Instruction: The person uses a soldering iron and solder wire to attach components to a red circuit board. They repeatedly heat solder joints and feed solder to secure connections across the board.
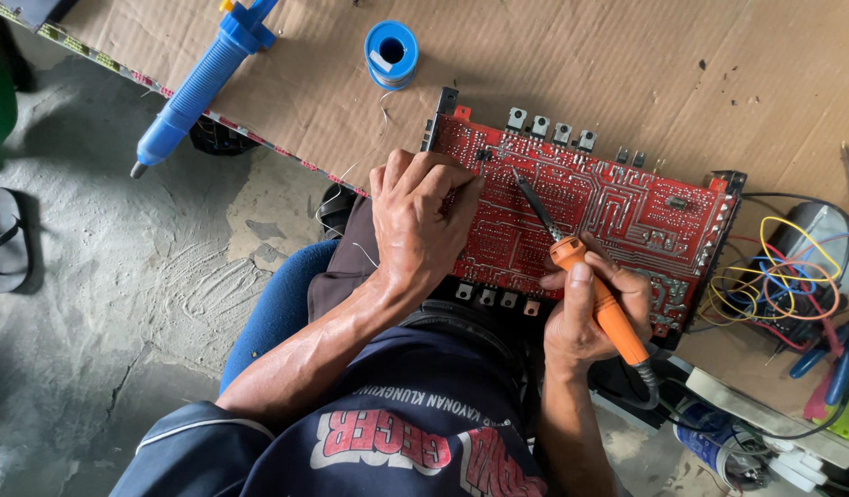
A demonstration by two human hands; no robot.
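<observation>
A red circuit board (618,207) lies solder side up on a brown cardboard sheet (572,55). My left hand (417,219) rests on the board's left end, fingers curled, holding a thin solder wire against it. My right hand (590,317) grips an orange-handled soldering iron (601,299). Its dark tip (518,179) points up and left onto the board, just right of my left fingertips.
A blue desoldering pump (199,83) and a blue solder spool (390,52) lie at the cardboard's top left. Coloured wires (784,276) tangle right of the board, with blue-handled pliers (834,364) below them. A sandal (3,239) lies on the concrete floor at left.
</observation>
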